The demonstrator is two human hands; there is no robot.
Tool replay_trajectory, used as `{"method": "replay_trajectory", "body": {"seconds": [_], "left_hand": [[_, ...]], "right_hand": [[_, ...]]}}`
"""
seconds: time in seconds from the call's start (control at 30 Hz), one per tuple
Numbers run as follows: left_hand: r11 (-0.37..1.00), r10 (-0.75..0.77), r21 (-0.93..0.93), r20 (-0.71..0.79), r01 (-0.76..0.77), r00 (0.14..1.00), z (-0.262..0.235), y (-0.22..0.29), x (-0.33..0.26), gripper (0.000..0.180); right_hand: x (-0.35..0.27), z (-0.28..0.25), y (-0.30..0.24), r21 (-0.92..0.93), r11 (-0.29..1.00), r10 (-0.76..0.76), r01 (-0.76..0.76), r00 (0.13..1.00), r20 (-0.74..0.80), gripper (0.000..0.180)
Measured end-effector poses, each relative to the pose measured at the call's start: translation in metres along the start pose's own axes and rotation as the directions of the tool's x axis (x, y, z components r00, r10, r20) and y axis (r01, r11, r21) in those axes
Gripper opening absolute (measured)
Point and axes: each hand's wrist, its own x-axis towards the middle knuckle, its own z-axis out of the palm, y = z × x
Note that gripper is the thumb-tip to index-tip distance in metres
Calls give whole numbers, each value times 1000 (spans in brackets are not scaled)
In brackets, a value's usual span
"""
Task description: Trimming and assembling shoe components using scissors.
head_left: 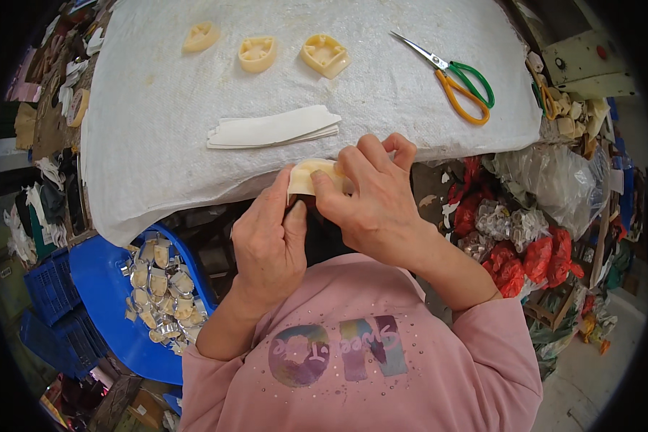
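Near the front edge of the table, both my hands hold a cream, heel-shaped plastic piece. My left hand grips its left side, thumb below and fingers along the edge. My right hand presses its thumb onto the piece, with the index finger bent over the far right side. The fingers hide much of it, and I cannot tell whether a strip is wrapped around it. Just beyond lies a stack of white strips. Farther back sit three similar hollow pieces, the middle piece among them.
Scissors with green and orange handles lie slightly open at the table's right. The table has a white woven cover. At left, a blue plastic chair bears several silver-and-cream pieces. Red plastic bags crowd the right.
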Motion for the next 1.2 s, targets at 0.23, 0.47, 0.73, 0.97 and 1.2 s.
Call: {"method": "replay_trajectory", "body": {"seconds": [0.23,0.47,0.73,0.97,1.2], "left_hand": [[741,-160,-588,317,326,935,-8,-30,3,55],[123,29,-749,659,652,752,6,-38,5,61],[196,-55,-685,707,702,705,7,-34,13,43],[201,-147,-706,664,679,733,13,-23,15,43],[726,-129,-682,-12,86,992,12,-29,-5,29]], "right_hand": [[-7,7,12,189,981,60,-40,993,-97,39],[-11,1,13,442,897,0,2,1000,-4,43],[-10,-5,11,450,892,-53,32,998,35,41],[-12,-3,16,426,905,-2,2,1000,-1,38],[-14,-2,19,388,919,87,-68,996,-32,40]]}}
